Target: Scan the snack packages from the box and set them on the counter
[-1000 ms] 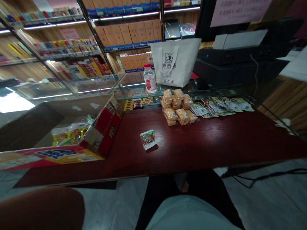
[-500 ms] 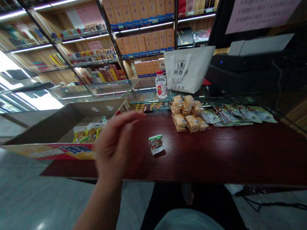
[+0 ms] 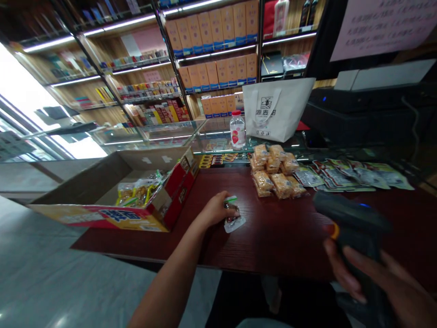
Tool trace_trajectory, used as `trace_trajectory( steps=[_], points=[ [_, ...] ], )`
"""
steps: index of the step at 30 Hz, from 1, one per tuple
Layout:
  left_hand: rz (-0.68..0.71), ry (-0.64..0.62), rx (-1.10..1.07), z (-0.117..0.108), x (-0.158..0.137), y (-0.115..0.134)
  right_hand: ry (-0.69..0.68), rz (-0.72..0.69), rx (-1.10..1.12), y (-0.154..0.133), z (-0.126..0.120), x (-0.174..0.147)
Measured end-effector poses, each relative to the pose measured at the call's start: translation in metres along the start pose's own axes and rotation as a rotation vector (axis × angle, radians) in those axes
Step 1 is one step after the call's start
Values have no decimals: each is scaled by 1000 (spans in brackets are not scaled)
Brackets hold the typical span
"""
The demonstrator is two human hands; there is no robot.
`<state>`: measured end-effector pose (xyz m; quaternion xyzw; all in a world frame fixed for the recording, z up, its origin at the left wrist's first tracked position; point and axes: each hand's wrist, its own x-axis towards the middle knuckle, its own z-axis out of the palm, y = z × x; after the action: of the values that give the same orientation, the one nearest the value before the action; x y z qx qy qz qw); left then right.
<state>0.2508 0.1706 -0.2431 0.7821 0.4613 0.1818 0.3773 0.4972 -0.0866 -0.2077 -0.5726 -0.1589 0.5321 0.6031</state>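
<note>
On the dark red-brown table (image 3: 273, 246), my left hand (image 3: 215, 209) is closed on a small clear snack packet (image 3: 235, 224) with a green-and-white top edge. Its fingers cover part of the packet's brown contents. At the right, my right hand (image 3: 368, 273) grips a black handheld barcode scanner (image 3: 355, 218), one finger by its orange trigger. The scanner is held above the table, somewhat blurred, its head pointing left toward the packet. Left of my left hand stands an open cardboard box (image 3: 136, 216) with several similar snack packets (image 3: 136, 191) inside.
Several wrapped yellowish snack packs (image 3: 273, 175) are piled at the table's back. Flat silvery pouches (image 3: 355, 175) lie to their right. Behind stand a red-capped bottle (image 3: 237, 130) and a white paper bag (image 3: 276, 111) on a glass counter. Stocked shelves (image 3: 215, 75) rise beyond.
My left hand has moved right and down from beside the box and taken hold of the packet on the table. My right hand has come into view with the scanner.
</note>
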Motion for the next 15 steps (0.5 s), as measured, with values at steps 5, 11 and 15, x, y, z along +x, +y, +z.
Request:
trace_trajectory(
  steps=[5,11,15],
  points=[
    [-101,53,-583,19,-17,16,-75,-63,-25,15,25,23],
    [-120,35,-785,37,-48,53,-53,-217,-140,22,50,34],
    [-86,-64,-723,49,-62,81,-58,-234,-204,26,60,33]
  ],
)
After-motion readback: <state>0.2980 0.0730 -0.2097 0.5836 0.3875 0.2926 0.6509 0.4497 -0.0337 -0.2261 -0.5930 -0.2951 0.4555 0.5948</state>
